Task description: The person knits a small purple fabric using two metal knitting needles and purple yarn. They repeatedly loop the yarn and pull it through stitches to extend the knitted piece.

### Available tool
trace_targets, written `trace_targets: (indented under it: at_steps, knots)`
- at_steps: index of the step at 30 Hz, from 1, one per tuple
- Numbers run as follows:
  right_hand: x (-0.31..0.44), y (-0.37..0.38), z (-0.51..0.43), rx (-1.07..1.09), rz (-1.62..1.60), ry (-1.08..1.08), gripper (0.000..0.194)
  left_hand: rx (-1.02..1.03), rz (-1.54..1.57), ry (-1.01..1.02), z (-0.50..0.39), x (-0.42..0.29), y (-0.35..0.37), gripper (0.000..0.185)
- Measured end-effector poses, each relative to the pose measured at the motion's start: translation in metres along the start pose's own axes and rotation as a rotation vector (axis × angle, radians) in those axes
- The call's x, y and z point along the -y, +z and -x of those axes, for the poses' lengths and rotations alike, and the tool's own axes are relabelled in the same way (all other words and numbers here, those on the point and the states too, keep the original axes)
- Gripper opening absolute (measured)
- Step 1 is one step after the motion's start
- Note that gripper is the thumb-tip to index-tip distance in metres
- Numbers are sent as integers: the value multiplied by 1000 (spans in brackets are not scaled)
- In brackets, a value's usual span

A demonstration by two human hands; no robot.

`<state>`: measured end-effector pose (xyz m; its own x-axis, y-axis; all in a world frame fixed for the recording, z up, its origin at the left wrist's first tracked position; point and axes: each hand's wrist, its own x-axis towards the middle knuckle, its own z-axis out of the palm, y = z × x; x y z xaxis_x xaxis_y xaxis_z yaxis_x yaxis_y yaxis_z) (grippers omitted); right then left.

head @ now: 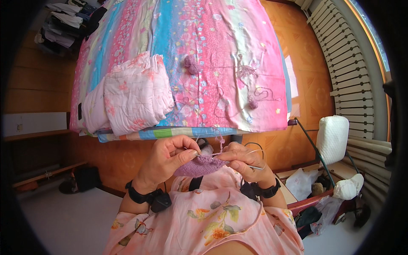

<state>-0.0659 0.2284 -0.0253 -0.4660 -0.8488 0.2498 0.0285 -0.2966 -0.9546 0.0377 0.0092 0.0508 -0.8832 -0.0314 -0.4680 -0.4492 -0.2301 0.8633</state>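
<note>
A piece of purple knitting [199,168] hangs between my two hands above my lap. My left hand [169,157] pinches its left end, where a needle tip shows by the thumb. Holding the right end, my right hand [244,161] has a pale knitting needle [255,167] under its fingers, and a thin curved cable loops beside them. A purple yarn strand [221,142] runs from the work up towards the bed. On the bedspread lie a larger yarn ball [192,64], a smaller yarn ball [253,102] and a loose yarn tangle [247,70].
Ahead is a bed with a striped floral bedspread [216,38]; a folded pink quilt [137,92] lies on its left part. To the right stand a white padded backrest [333,140] and a radiator [347,67]. Clothes [63,25] are piled at far left. Black bands circle both wrists.
</note>
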Motion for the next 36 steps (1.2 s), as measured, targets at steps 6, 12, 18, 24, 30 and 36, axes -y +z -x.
trace_targets:
  at_steps: [6,12,18,24,30,36]
  knots:
    - [10,-4,5,6,18,58,29,-61,-177,104,5,-2,11,13]
    - [19,-8,11,15,124,38,29,-183,-356,225,6,2,27,7]
    - [28,-5,8,1,349,-25,30,-368,-787,532,2,6,34,9]
    - [19,17,1,-167,596,-134,33,-404,-296,407,-2,8,47,10]
    - [18,21,-12,-216,723,-186,40,-236,120,86,-12,11,31,9]
    - [17,9,-32,2,483,-55,73,-118,-154,81,-17,24,31,10]
